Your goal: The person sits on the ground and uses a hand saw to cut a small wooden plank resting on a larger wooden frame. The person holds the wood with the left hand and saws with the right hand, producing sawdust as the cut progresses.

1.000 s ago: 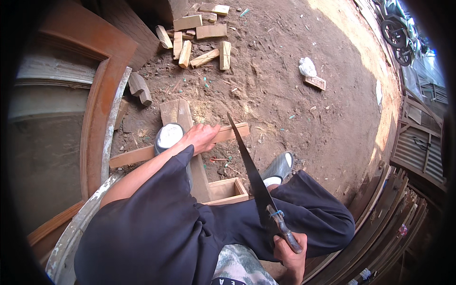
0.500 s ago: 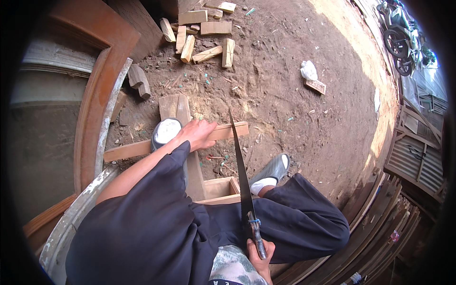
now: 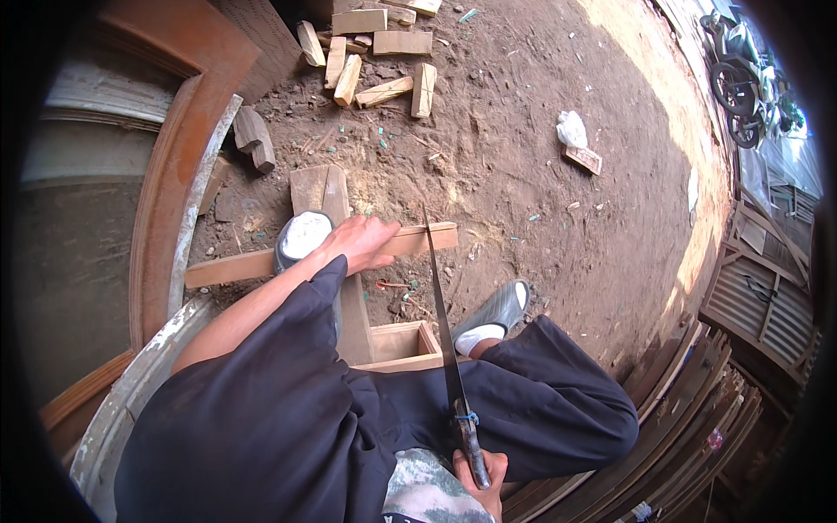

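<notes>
Wood strip (image 3: 411, 241) runs crosswise beneath the gripping left hand (image 3: 361, 241); the right hand (image 3: 488, 473), wrapped round the saw (image 3: 442, 314), holds it across the strip's right end, contact unclear.

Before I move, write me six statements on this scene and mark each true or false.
1. The right hand grips a handsaw. True.
2. The left hand holds a wooden strip. True.
3. In this view, the handsaw crosses the strip left of the left hand. False: it crosses to the right.
4. The cord by the saw's handle is red. False: blue.
5. Wooden blocks lie on the dirt ground. True.
6. Both feet are bare. False: they wear grey shoes.
</notes>
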A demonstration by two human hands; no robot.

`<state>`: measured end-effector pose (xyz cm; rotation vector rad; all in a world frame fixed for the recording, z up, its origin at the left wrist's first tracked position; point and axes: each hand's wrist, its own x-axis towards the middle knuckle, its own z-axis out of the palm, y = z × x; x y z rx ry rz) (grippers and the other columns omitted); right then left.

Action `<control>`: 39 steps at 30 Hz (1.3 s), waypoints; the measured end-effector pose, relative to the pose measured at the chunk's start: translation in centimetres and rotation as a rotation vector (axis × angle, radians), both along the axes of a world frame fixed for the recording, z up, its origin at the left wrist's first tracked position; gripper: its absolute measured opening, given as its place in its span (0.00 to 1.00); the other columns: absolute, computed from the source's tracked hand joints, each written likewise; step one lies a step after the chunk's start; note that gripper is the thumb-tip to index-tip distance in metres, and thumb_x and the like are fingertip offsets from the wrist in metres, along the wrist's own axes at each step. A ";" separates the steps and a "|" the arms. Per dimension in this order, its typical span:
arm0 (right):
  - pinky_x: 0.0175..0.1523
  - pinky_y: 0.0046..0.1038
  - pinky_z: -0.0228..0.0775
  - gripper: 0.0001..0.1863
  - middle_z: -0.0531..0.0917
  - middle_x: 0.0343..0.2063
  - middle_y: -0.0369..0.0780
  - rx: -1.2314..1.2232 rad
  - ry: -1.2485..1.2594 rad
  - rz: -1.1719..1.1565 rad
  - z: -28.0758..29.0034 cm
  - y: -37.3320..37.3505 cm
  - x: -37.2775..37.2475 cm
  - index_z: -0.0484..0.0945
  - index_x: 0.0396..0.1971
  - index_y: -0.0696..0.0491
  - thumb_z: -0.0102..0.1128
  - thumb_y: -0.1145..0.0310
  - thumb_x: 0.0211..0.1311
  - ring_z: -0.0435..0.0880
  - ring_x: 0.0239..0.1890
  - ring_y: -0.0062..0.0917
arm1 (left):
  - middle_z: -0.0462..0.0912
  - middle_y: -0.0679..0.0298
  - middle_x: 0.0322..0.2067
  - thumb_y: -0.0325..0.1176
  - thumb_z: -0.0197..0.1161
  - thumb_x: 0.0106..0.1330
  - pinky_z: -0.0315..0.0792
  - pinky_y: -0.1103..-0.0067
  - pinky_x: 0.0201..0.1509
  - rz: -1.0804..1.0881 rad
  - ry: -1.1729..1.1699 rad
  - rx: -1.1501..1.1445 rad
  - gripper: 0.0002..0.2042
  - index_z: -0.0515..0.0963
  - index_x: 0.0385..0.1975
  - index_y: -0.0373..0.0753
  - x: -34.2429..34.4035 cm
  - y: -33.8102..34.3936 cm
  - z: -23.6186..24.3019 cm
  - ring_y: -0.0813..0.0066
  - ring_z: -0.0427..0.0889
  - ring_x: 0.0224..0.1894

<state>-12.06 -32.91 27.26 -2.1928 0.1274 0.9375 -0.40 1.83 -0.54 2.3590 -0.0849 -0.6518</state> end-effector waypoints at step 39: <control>0.20 0.25 0.53 0.17 0.68 0.09 0.30 0.000 0.144 -0.114 1.9 3.1 4.1 0.72 0.14 0.59 0.65 0.77 0.61 0.62 0.16 0.09 | 0.85 0.45 0.33 0.33 0.75 0.55 0.81 0.57 0.47 -0.018 -0.012 0.033 0.19 0.77 0.44 0.35 0.4 -0.3 0.3 0.42 0.87 0.43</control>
